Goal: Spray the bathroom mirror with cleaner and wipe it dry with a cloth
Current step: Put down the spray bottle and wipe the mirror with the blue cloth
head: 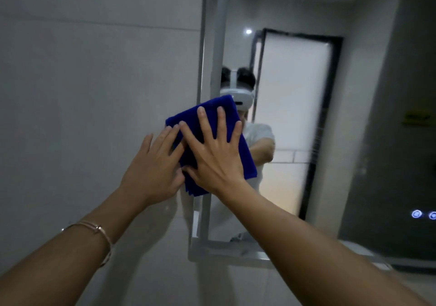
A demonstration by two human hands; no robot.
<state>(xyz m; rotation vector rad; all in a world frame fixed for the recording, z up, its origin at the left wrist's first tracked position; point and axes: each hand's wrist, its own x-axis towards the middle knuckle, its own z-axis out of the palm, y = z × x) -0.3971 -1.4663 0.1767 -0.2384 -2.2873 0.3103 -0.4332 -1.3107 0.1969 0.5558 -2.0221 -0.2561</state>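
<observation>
Right hand (212,157) flat, fingers (203,121) spread wide, palm pressing a folded blue cloth (245,159) against the mirror (295,93); no grip, just pressure. Left hand (153,171) alongside it, also flat and unclenched, fingertips resting on the cloth's left edge, thumb side touching the right hand's thumb low on the cloth. Cloth sits over the mirror's left edge, tilted, upper corner reaching in front of the reflected headset (237,95), lower folds hanging loose below the palms. Thin bracelet (103,235) on the left wrist; both forearms bare, reaching up from the lower corners. Mirror frame (203,53) runs vertically just behind the cloth, with grey wall tile (82,81) to its left. In the glass: the person's reflection in a pale short-sleeved top, a frosted door (295,121) with dark frame behind, a small ceiling light (248,31). Two glowing round touch buttons (416,213) at the mirror's lower right. A pale shelf (236,251) lies below the mirror's bottom edge. Frame is motion-blurred; surface wetness cannot be judged.
</observation>
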